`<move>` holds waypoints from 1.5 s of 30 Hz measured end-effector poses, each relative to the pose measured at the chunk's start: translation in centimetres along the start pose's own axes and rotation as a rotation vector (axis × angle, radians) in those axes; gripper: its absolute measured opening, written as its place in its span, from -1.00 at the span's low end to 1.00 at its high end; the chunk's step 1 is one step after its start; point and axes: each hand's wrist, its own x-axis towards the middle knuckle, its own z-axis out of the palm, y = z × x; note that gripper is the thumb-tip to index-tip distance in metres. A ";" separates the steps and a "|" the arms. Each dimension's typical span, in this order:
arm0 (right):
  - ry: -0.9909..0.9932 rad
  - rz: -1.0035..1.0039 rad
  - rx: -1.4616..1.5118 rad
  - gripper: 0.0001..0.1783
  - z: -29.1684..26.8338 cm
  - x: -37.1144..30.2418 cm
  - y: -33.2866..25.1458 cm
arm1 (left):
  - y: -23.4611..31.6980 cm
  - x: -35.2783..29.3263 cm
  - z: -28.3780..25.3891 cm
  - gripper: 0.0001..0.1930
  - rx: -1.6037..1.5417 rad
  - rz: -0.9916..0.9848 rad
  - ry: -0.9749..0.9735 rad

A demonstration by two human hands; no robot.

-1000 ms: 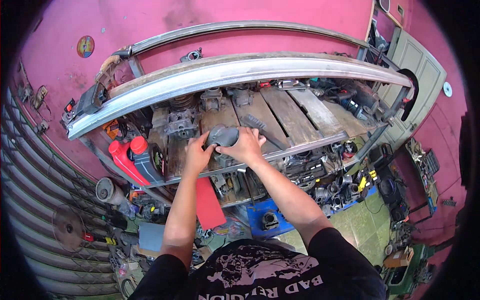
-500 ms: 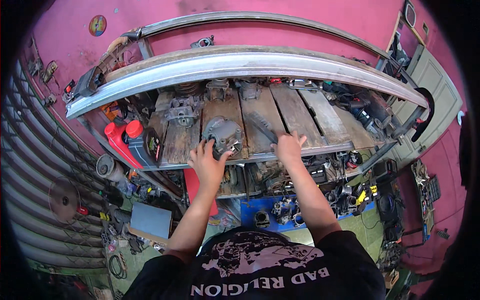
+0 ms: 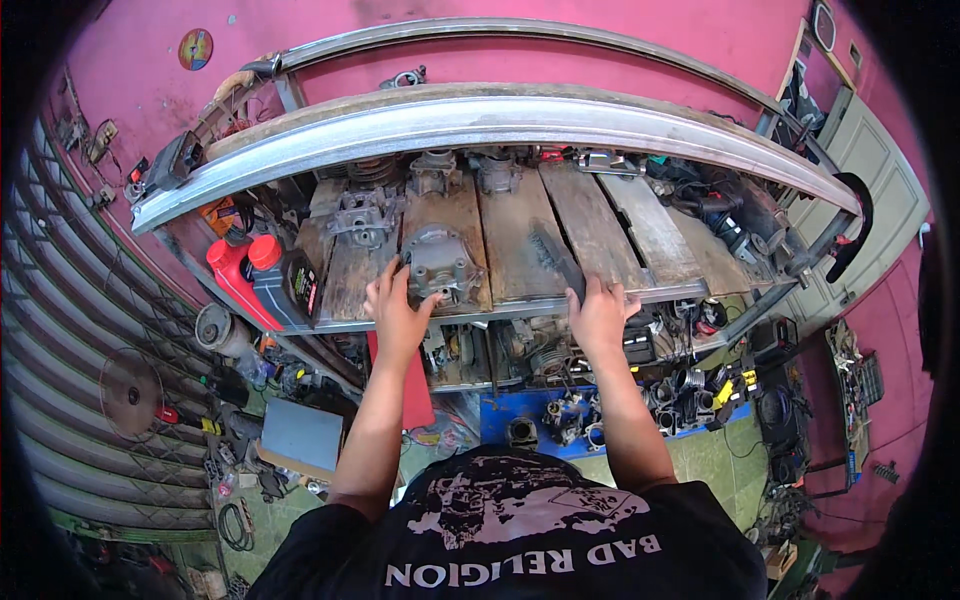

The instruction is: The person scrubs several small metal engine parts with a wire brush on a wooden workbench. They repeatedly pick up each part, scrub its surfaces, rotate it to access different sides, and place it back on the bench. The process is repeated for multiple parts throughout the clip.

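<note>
Your right grip (image 3: 600, 318) is closed on the brush (image 3: 562, 263), its long axis pointing to 11 o'clock, while the casting (image 3: 440, 258) sits on the surface (image 3: 512, 262) at 1 o'clock from your nearer left grip (image 3: 400, 320), fingers spread against its edge.

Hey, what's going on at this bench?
A person's left hand is touching a grey metal part on the wooden planks. The right hand holds a dark brush by its handle, to the part's right and apart from it. Two bottles with red caps, one red and one dark, stand at the left.
</note>
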 end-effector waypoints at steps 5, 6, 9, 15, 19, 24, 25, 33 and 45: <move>0.079 -0.173 0.141 -0.43 -5.5 -2.2 -6.0 | -0.8 -0.7 1.0 -0.29 -0.103 -0.036 0.028; 0.088 -0.222 0.162 -0.42 -6.9 -2.9 -7.6 | -0.9 -0.9 1.1 -0.29 -0.124 -0.048 0.031; 0.088 -0.331 0.105 -0.40 -8.7 -4.8 -11.9 | -1.1 -1.1 1.5 -0.29 -0.119 -0.062 0.068; 0.045 -0.354 0.106 -0.41 -3.6 -2.1 -18.0 | -0.5 -0.8 1.4 -0.31 -0.102 -0.090 0.032; 0.140 -0.363 0.058 -0.42 -2.4 -1.5 -18.9 | 0.0 -0.6 1.0 -0.32 -0.056 -0.067 0.019; 0.003 -0.405 -0.050 -0.44 -8.1 -5.7 -18.5 | -0.8 -0.8 0.4 -0.26 0.011 -0.064 0.033; -0.028 -0.404 -0.049 -0.45 -8.5 -6.0 -18.3 | -0.9 -0.7 0.5 -0.26 0.005 -0.055 0.049; 0.001 -0.371 0.092 -0.43 -3.6 0.6 -16.9 | -0.1 -0.4 0.5 -0.31 -0.021 -0.068 0.007; 0.117 -0.482 0.014 -0.43 -1.5 0.1 -19.7 | -0.2 -0.5 0.8 -0.33 -0.088 -0.083 -0.011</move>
